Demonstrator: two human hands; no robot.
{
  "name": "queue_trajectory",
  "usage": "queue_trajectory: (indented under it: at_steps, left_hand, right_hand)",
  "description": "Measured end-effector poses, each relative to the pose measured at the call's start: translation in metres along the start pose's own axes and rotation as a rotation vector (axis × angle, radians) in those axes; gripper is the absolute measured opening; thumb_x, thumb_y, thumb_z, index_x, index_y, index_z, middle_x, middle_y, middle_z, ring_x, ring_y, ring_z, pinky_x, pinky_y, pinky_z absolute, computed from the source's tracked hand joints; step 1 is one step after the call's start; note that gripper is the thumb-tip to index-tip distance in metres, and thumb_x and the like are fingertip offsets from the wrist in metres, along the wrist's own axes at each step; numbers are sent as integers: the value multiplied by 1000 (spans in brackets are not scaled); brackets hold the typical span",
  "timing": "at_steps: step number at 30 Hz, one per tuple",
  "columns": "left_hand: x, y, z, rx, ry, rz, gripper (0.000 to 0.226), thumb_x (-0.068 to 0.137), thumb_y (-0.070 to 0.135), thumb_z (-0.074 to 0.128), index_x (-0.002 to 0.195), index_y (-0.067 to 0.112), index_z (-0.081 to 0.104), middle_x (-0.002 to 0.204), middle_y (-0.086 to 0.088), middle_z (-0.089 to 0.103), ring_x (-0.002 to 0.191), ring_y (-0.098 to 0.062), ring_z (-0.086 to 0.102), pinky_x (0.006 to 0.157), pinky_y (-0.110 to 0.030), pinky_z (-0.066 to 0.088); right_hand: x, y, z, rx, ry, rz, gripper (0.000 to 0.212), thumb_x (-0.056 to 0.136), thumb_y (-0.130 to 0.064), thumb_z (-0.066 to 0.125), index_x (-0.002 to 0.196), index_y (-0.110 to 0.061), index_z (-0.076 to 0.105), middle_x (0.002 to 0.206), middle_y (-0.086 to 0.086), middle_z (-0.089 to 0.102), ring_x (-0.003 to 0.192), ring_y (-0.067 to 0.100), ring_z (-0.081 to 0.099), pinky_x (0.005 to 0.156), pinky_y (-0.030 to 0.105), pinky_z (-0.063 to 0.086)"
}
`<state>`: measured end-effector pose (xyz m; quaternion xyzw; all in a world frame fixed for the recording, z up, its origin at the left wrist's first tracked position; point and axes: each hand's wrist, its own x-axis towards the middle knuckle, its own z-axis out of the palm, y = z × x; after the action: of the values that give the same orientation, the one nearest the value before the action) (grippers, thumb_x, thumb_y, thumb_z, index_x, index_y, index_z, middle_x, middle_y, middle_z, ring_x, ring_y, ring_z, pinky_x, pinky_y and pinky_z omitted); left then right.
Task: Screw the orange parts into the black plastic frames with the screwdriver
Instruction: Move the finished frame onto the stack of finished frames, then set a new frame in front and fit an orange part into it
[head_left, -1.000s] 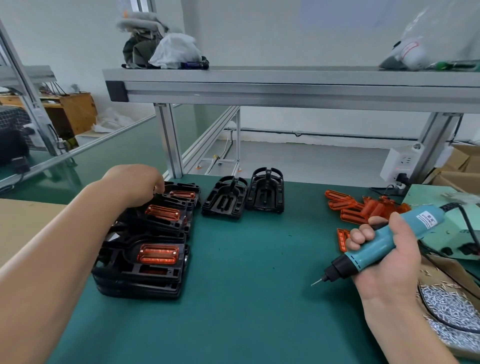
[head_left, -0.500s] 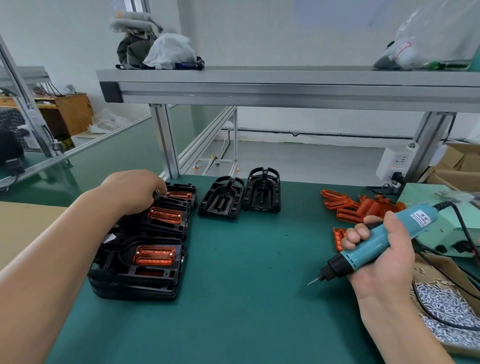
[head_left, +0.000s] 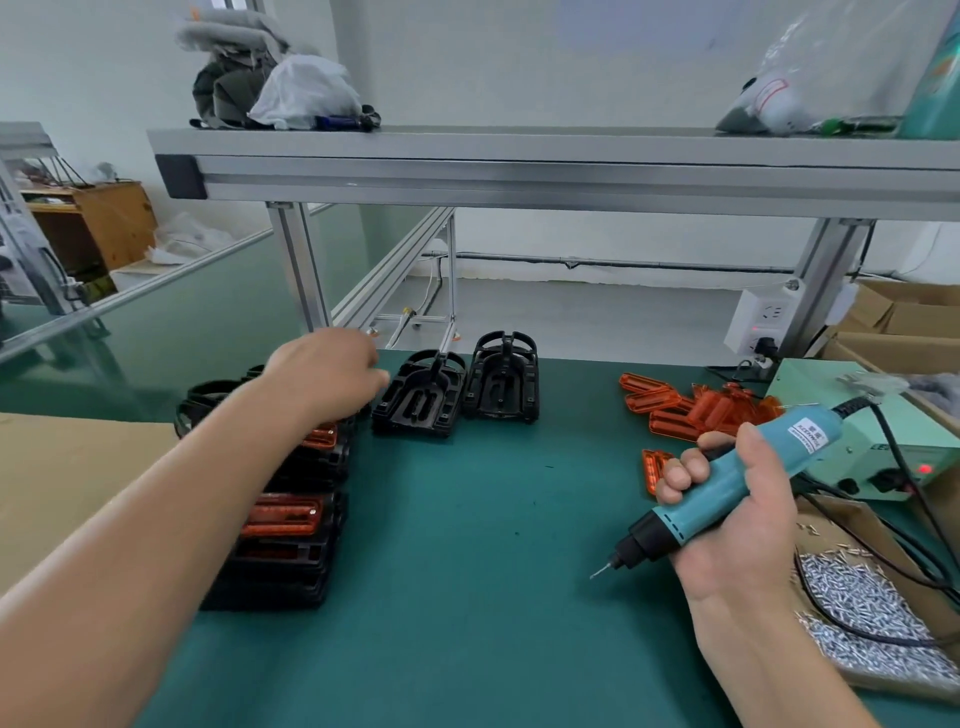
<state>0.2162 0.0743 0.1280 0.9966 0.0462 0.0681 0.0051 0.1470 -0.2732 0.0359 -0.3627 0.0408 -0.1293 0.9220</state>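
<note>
My right hand (head_left: 727, 525) grips a blue electric screwdriver (head_left: 722, 488), bit pointing down-left above the green mat. My left hand (head_left: 327, 374) reaches over the far end of a stack of black frames with orange parts fitted (head_left: 283, 525), fingers loosely curled and holding nothing, right beside an empty black frame (head_left: 421, 397). A second empty black frame (head_left: 501, 376) stands just to its right. Loose orange parts (head_left: 696, 405) lie in a pile at the right, and one more orange part (head_left: 652, 467) sits by my right knuckles.
A cardboard tray of small silver screws (head_left: 872, 608) lies at the right edge. The screwdriver's green power unit (head_left: 862, 441) and its black cable sit behind it. An aluminium shelf (head_left: 519, 171) spans overhead. A cardboard sheet (head_left: 62, 478) lies to the left.
My left hand has lifted off the stacked frames and moved right, toward the nearer empty frame. My right hand with the screwdriver has stayed nearly still.
</note>
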Motion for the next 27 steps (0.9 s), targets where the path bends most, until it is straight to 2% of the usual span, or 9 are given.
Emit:
queue_trajectory:
  at_steps: [2,6,12,16,19,27]
  left_hand:
    - [11,26,9,-41,-14,9,31,97,43,57,83,18,70,81,0,69,77,-20,67,71,-35,57]
    - [35,72,37,-84,-55,-2,31,96,43,56,81,17,64,82,-2,66,78,-23,65,64,-32,46]
    - [56,104,77,16,-58,-45,44,98,61,50,89,19,62,79,1,61,66,-20,57,51,-28,36]
    - [57,113,87,54,-39,-38,44,103,48,42,78,17,61,74,-2,62,63,-21,57,53,-27,39]
    - [52,117,87,35,-48,-27,34,98,37,47,72,18,59,71,0,61,60,-20,56,52,-27,37]
    - [22,125,86,-105,-95,-78,28,95,31,53,72,16,59,75,-1,62,63,-21,58,53,-29,39]
  right_hand:
    - [-2,2,1,2,-1,14,29,103,-39,59,85,-16,61,69,0,48,60,14,50,52,23,45]
    - [-5,6,3,-6,-15,23,29,104,-37,57,85,-15,61,68,1,47,58,15,50,50,24,44]
    - [-5,9,3,2,-22,47,30,102,-36,59,84,-14,62,67,3,46,56,16,49,47,25,43]
    - [1,6,2,19,-10,49,30,102,-37,59,82,-14,63,66,3,45,55,16,48,47,25,42]
    - [3,6,0,32,-4,49,30,102,-36,59,82,-14,63,66,3,46,56,16,49,47,25,43]
    - [1,7,-1,37,-30,60,28,100,-34,61,79,-15,66,66,3,46,56,16,50,48,25,44]
